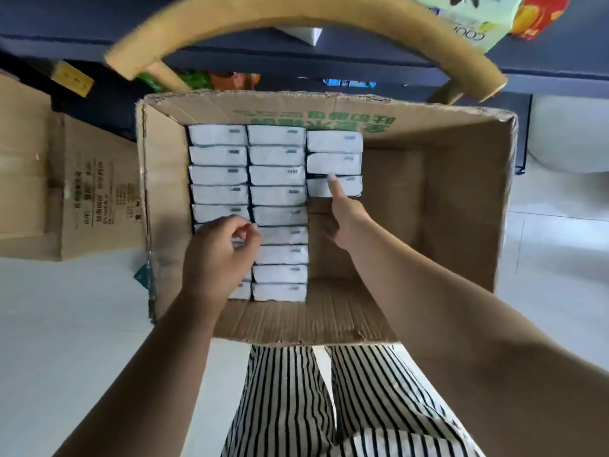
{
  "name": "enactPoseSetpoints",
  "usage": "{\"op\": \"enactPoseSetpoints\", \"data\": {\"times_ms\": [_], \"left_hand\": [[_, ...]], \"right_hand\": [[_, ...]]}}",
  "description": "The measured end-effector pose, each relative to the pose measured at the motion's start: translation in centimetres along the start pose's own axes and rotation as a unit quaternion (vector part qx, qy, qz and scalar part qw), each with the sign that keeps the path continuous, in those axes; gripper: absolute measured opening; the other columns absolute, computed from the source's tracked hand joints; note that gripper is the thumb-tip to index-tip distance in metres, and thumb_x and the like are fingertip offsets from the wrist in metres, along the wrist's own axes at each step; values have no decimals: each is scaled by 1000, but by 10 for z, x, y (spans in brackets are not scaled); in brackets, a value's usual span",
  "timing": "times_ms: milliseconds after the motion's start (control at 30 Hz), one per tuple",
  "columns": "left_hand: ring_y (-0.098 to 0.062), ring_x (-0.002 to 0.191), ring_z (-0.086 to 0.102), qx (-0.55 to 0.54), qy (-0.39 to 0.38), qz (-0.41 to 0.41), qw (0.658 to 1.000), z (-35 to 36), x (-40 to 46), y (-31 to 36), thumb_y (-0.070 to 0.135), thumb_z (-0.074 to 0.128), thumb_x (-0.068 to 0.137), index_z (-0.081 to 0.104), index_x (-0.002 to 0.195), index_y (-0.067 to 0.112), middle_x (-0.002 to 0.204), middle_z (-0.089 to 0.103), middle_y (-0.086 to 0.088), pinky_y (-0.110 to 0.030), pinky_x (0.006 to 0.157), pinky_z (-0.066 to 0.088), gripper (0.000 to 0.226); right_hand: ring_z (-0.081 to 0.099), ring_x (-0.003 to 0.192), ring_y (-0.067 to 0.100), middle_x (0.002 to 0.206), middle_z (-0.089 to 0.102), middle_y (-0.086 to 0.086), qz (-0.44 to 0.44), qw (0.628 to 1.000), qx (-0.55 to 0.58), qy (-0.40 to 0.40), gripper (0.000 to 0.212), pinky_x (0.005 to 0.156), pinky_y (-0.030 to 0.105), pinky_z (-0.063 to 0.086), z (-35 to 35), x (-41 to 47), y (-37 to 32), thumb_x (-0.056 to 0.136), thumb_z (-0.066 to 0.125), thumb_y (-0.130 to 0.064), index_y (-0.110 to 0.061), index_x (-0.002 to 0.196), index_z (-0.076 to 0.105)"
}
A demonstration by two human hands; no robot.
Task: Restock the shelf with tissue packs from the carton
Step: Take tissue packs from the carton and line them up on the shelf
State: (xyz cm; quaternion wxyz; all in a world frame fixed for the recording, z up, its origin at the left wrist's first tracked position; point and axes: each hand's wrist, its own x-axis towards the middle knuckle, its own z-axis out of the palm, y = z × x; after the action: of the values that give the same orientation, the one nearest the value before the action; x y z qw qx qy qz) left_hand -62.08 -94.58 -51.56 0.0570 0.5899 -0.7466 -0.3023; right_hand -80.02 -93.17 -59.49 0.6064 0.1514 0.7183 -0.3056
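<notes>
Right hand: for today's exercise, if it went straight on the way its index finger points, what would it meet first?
The right hand would probably meet the nearest tissue pack of the short right row first; its fingertip looks at or touching it, though depth is unclear.

The carton (329,113) carries green printing on the inside of its far flap — large Chinese characters with a line of small letters beside them, all upside down from this view and too blurred to read. Each tissue pack (278,196) shows a small dark mark near one end of its white face; none can be made out. The second carton (95,199), just beside the first one's left wall, bears columns of dark print and small symbols on its side, illegible. At the top right corner of the view a pale green package (474,18) shows inverted letters, seemingly "GOO" — the rest is cut off.
</notes>
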Motion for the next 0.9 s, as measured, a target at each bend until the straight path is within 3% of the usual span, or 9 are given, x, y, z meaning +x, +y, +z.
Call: {"op": "enactPoseSetpoints", "data": {"times_ms": [100, 233, 333, 400, 567, 767, 833, 900], "left_hand": [[-12, 81, 54, 7, -16, -4, 1000, 3, 14, 0, 29, 53, 82, 69, 89, 5, 82, 62, 3, -23, 69, 37, 29], [-9, 83, 51, -6, -46, -22, 999, 12, 29, 6, 18, 58, 85, 66, 88, 10, 83, 57, 8, -23, 71, 37, 12], [-9, 81, 51, -23, -57, -13, 998, 20, 38, 14, 17, 58, 84, 65, 85, 11, 81, 57, 7, -20, 68, 32, 9], [-8, 82, 52, -35, -76, -10, 996, 25, 42, 18, 20, 57, 84, 63, 82, 15, 81, 58, 8, -21, 70, 34, 8], [-9, 83, 54, -34, -97, 0, 995, 36, 47, 24, 20, 58, 84, 66, 86, 12, 83, 61, 6, -22, 71, 38, 11], [-16, 91, 58, -28, -72, 30, 997, 50, 65, 34, 15, 60, 85, 67, 95, 6, 93, 65, -3, -19, 76, 36, 16], [-26, 97, 58, -16, -57, 59, 997, 58, 75, 37, 15, 62, 84, 67, 97, 3, 99, 66, -10, -24, 82, 37, 19], [-33, 100, 57, 11, -52, 77, 996, 65, 85, 43, 19, 63, 83, 68, 101, 3, 102, 66, -13, -30, 86, 38, 25]], "right_hand": [[45, 121, 29, 138, 43, 7, 5, 1000, -12, 24, 92, 102, 45, 42, -1, 13, 5, 74, 60, -66, -13, 143, 31], [48, 120, 25, 137, 46, 3, 8, 1000, 27, -9, 101, 96, 40, 48, -17, 12, 19, 63, 70, -65, -15, 142, 34], [58, 104, 21, 115, 60, 6, 29, 992, 114, -47, 46, 78, 30, 51, -37, 8, 32, 85, 66, -35, -11, 122, 53], [61, 97, 21, 113, 62, 9, 56, 982, 174, -51, 33, 74, 30, 50, -52, 4, 42, 88, 64, -24, -12, 116, 54], [52, 114, 26, 129, 50, 11, 85, 965, 245, -38, 60, 97, 39, 41, -66, -2, 54, 86, 64, -28, -13, 137, 37], [58, 109, 25, 123, 56, 11, 67, 985, 156, 42, 48, 84, 32, 49, -58, 3, 38, 89, 61, -31, -10, 130, 46], [58, 109, 25, 124, 57, 10, 38, 987, 144, 62, 46, 74, 28, 49, -61, 2, 35, 91, 58, -33, -8, 129, 48], [56, 113, 25, 126, 56, 11, 13, 985, 163, 62, 47, 78, 28, 49, -68, 0, 32, 93, 56, -32, -8, 131, 47]]}}
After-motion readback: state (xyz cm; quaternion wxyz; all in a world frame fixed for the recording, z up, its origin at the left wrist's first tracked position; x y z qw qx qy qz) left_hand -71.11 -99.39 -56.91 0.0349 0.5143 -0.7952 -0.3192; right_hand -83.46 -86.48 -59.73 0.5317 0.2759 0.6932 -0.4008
